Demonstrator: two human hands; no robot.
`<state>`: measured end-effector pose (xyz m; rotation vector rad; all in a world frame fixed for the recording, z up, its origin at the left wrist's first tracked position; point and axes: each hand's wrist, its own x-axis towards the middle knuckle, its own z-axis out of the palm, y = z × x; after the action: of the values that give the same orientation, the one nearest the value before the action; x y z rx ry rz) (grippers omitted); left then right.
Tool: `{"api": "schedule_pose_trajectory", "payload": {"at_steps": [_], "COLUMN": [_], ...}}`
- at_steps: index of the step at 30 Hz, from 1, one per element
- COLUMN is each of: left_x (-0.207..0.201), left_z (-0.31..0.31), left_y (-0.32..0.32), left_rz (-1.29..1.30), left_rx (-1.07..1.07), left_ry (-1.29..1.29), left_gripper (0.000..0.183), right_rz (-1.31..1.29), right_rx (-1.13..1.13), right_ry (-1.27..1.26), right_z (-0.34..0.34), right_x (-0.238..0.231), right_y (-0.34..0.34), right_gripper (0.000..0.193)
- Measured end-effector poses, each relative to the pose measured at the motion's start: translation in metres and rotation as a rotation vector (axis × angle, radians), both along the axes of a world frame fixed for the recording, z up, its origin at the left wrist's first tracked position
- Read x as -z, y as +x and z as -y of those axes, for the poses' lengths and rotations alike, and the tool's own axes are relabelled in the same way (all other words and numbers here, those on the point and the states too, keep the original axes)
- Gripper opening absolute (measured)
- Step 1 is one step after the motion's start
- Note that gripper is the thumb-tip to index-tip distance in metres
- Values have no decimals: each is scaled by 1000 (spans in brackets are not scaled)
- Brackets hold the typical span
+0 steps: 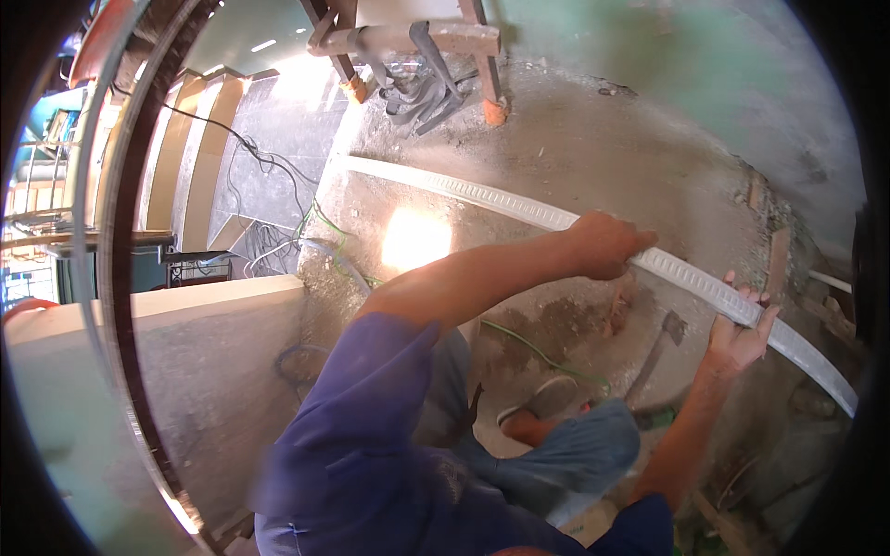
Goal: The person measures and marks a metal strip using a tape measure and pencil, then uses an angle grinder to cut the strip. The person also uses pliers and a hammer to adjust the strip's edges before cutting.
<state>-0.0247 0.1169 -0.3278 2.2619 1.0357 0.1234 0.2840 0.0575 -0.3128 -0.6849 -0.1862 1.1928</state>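
A long, pale slotted strip (482, 196), like a perforated channel, runs across the view from the doorway side to the far right. Its fisheye-bent right end drops toward the rim. My left hand (607, 246) is closed around the strip near its middle, with the arm stretched across my body. Farther along, my right hand (740, 332) holds the same strip from below, its thumb and fingers on either side. Between the two hands a row of slots shows on the strip's face. Whether the left end touches the floor I cannot tell.
A hammer-like tool (660, 352) lies on the dusty concrete floor near my foot (547, 400). A green hose or cable (533, 347) crosses there. A wooden stand (408, 39) with grey straps (422, 97) is at the back. Dark cables (264, 157) and a low wall (167, 343) are on the left.
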Motion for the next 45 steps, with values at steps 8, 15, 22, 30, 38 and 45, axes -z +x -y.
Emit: {"api": "schedule_pose_trajectory", "payload": {"at_steps": [8,15,22,30,38,45], "left_x": [151,258,261,249,250,253], "left_z": [-16,-10,-15,-16,-18,-22], "left_y": [-56,-152,-179,-175,-165,-161], "left_rz": [-110,-291,-281,-258,-254,-299], "left_rx": [-40,-73,-89,-82,-112,-83], "left_ry": [26,180,244,261,241,291], "left_gripper": [56,43,41,37,36,39], "right_rz": [106,789,985,968,992,1034], "right_rx": [-348,-991,-1078,-1129,-1080,-1082], "right_ry": [-393,-731,-681,-661,-618,-617], "right_z": [9,88,87,82,83,83], "right_x": [165,254,265,252,254,244], "right_y": [-49,-63,-84,-97,-89,-84], "right_gripper": [49,44,39,41,37,39]}}
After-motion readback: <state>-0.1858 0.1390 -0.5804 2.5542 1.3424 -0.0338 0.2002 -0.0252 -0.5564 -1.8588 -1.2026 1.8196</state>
